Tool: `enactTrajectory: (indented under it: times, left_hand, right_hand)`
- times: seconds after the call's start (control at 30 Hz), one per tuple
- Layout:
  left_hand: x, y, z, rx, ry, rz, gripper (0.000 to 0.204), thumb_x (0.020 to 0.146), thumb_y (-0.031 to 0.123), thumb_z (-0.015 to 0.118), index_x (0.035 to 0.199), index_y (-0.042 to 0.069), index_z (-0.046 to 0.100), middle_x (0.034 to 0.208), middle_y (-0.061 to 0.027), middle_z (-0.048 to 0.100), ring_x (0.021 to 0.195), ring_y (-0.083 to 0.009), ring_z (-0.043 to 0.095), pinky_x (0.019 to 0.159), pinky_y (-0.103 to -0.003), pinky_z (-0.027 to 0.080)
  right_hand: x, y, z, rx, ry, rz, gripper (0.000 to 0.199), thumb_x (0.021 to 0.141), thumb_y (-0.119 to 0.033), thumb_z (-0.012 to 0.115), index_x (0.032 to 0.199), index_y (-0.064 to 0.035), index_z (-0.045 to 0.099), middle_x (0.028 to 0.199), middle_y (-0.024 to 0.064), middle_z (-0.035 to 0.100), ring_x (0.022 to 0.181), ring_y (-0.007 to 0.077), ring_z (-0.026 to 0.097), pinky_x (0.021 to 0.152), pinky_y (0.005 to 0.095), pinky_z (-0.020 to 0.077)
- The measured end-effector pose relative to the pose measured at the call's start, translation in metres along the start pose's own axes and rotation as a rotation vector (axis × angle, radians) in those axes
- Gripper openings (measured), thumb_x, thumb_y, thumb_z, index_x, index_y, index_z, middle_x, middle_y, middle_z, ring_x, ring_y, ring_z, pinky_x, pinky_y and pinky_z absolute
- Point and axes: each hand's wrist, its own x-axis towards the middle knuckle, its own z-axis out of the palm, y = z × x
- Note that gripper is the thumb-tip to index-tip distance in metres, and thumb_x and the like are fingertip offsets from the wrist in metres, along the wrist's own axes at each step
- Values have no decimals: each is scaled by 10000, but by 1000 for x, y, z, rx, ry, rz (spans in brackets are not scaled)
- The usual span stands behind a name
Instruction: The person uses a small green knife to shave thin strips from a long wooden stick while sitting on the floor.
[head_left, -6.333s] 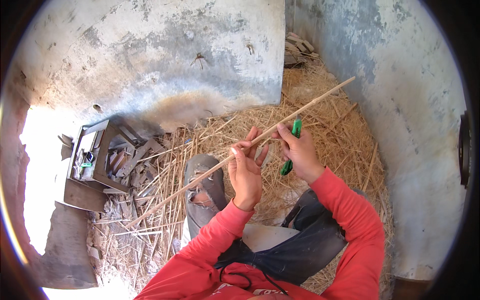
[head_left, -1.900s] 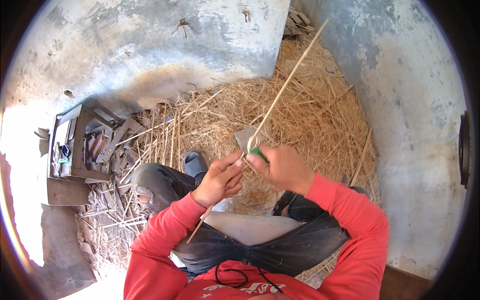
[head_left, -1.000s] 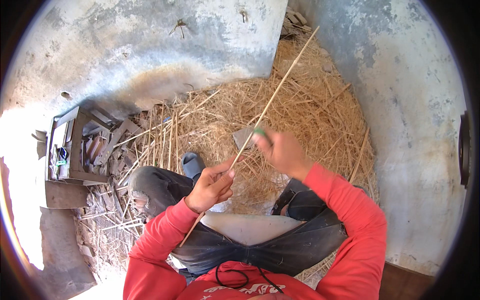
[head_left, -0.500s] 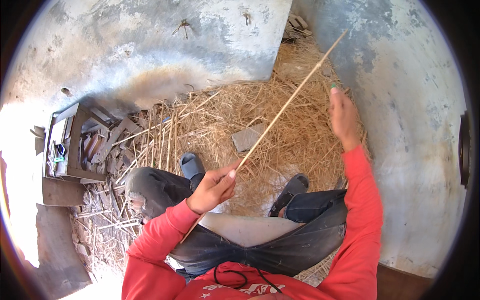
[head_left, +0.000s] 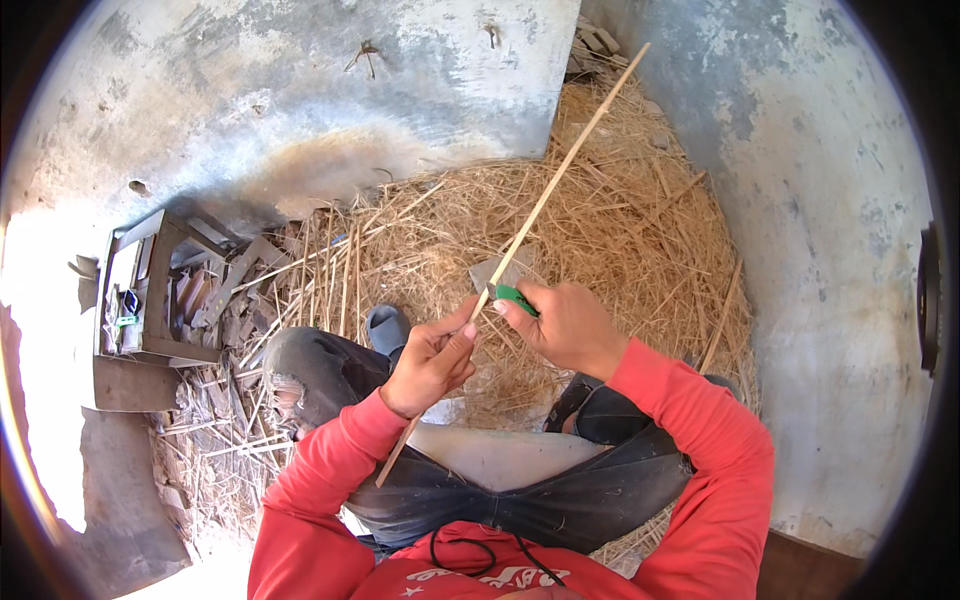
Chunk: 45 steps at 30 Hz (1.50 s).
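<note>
A long, pale wooden strip (head_left: pixel 556 180) slants from above my lap up toward the far corner. My left hand (head_left: pixel 432 366) is closed around its lower part, with the tail end sticking out below the palm. In my right hand (head_left: pixel 570 328) is a green-handled utility knife (head_left: pixel 516 299), held in a closed grip. Its short blade meets the strip just beyond my left fingers. Beneath the strip, a grey flat block (head_left: pixel 490 272) lies partly hidden on the straw.
Straw and shavings (head_left: pixel 640 240) cover the floor between my legs and the walls. At left stands a wooden box frame (head_left: pixel 150 290) beside scrap wood (head_left: pixel 215 290). Long thin sticks (head_left: pixel 345 265) lean near my left sandal (head_left: pixel 387 327). A grey wall (head_left: pixel 830 300) rises close at right.
My right hand has come in from the far right, bringing the knife against the strip. The strip has turned slightly more upright, its far tip shifting left; my left hand still grips it.
</note>
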Motion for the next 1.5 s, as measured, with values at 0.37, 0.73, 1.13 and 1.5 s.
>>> enactTrajectory:
  times: [0.37, 0.73, 1.13, 1.5]
  left_hand:
    - [-1, -11, -6, 130, -36, 83, 502, 1109, 110, 497, 1585, 6, 377, 634, 74, 395, 489, -35, 313, 480, -245, 274]
    - [-10, -15, -11, 275, 36, 100, 508, 1084, 72, 550, 1553, -55, 401, 697, 73, 403, 541, -30, 330, 498, -235, 286]
    - [-13, -15, -12, 293, 47, 104, 506, 1077, 75, 569, 1546, -45, 425, 707, 75, 438, 568, -25, 381, 514, -230, 311]
    - [-15, -7, -17, 151, -46, 71, 500, 1099, 81, 520, 1568, -34, 391, 678, 74, 375, 533, -28, 319, 488, -245, 291]
  right_hand:
    - [8, 10, -7, 55, 116, 69, 599, 1065, -559, 458, 1117, -19, 712, 633, 204, 630, 594, 397, 659, 561, 488, 519]
    - [17, 17, -16, 151, 97, 170, 555, 1076, -521, 459, 1190, -41, 713, 633, 189, 644, 587, 384, 671, 559, 487, 525]
    - [25, 47, -20, 112, 59, 141, 615, 1078, -579, 416, 1160, -39, 698, 592, 161, 602, 544, 355, 627, 559, 471, 517]
    - [36, 75, -36, -23, 240, 154, 707, 1083, -614, 361, 1221, -13, 707, 619, 162, 638, 500, 300, 623, 496, 440, 489]
